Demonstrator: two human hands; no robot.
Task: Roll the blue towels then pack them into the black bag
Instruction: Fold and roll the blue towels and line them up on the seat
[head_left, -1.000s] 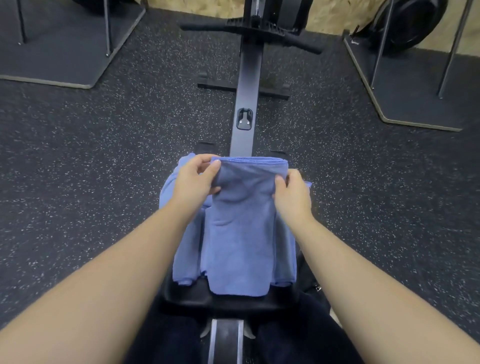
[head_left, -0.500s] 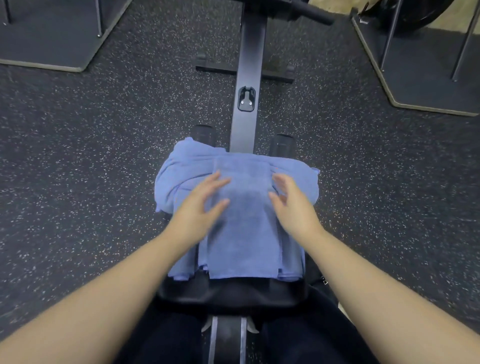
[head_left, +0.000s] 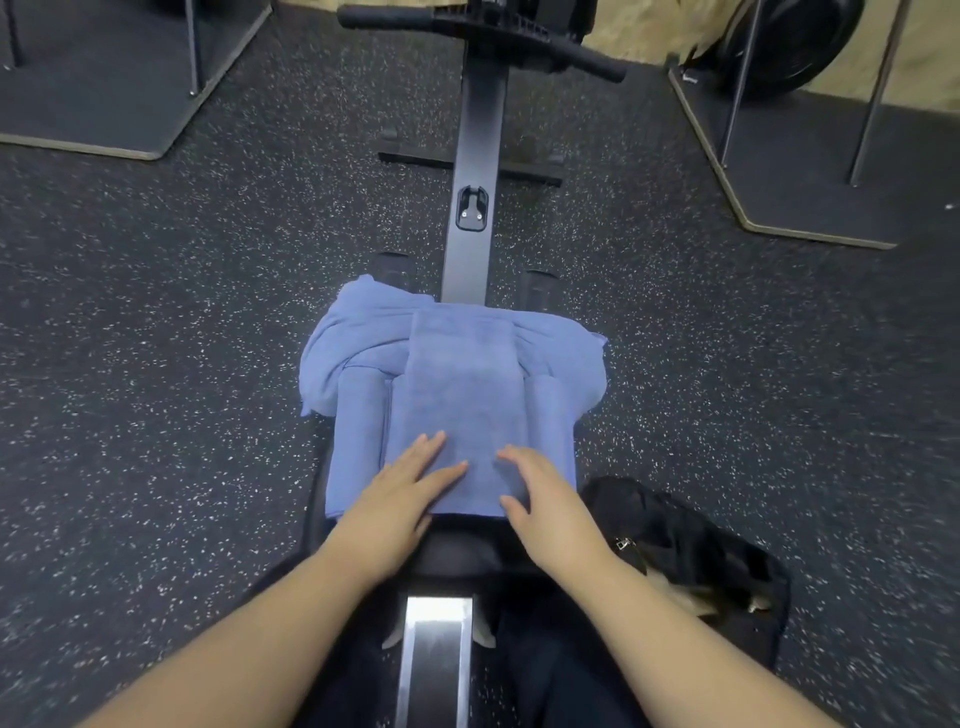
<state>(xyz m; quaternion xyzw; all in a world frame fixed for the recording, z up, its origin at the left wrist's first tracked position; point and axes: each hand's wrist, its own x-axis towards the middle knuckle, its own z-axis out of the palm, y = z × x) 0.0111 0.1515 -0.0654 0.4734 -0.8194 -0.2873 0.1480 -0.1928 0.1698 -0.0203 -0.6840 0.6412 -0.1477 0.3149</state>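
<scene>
A folded blue towel (head_left: 462, 384) lies as a long strip on top of a pile of other blue towels (head_left: 353, 353) on the rowing machine's seat. My left hand (head_left: 400, 493) rests flat on the strip's near left end, fingers straight. My right hand (head_left: 540, 493) lies on the near right end with fingers lightly bent over the towel's edge. The black bag (head_left: 685, 551) sits on the floor just right of the seat, beside my right forearm, its opening partly visible.
The rowing machine's rail (head_left: 472, 171) runs away from the seat to its handle (head_left: 483, 31) at the top. Raised grey platforms with metal legs stand at far left (head_left: 114, 104) and far right (head_left: 810, 171). Speckled rubber floor (head_left: 156, 364) surrounds everything.
Both hands let go of the strip's far end, laid it flat, then slid back toward me along the towel to its near end. The camera view tilted, bringing the black bag into sight.
</scene>
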